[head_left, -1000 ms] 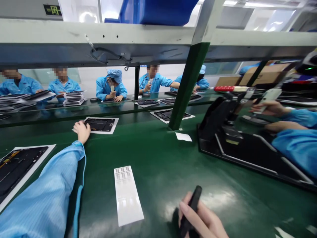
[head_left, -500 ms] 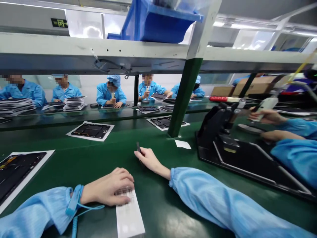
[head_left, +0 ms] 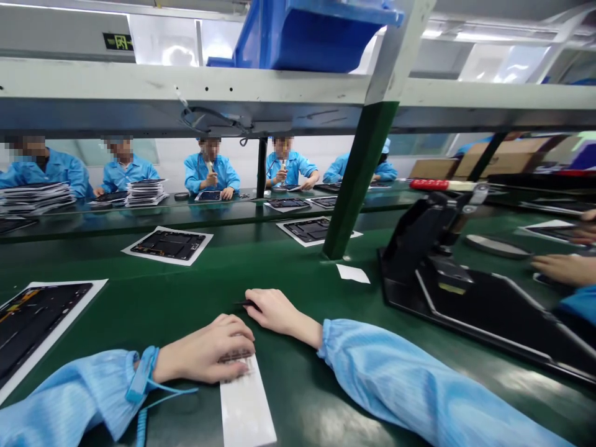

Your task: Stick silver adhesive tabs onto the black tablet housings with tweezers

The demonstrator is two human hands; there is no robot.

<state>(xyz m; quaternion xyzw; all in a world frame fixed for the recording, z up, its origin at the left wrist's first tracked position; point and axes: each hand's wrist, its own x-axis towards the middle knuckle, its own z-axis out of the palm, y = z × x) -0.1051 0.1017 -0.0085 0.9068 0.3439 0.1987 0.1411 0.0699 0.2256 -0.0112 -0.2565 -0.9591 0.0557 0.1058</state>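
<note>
My left hand (head_left: 205, 351) lies curled on the printed end of a long white label strip (head_left: 246, 406), which runs toward me on the green belt (head_left: 298, 279). A blue wrist strap (head_left: 145, 374) with a coiled cord circles that wrist. Just beyond it, my right hand (head_left: 277, 312) closes around a slim black pen-shaped tool (head_left: 244, 303), and only its tip shows past the fingers. Both sleeves are light blue.
Black panels on white sheets (head_left: 170, 245) lie along the belt, with one (head_left: 37, 323) at the left. A black angled jig (head_left: 465, 304) stands at the right, near a co-worker's hand (head_left: 565, 269). A green post (head_left: 358, 180) rises from the far side of the belt.
My left hand has moved from the far panel onto the label strip. My right hand has come up from the near edge with the black tool. The head view has shifted slightly.
</note>
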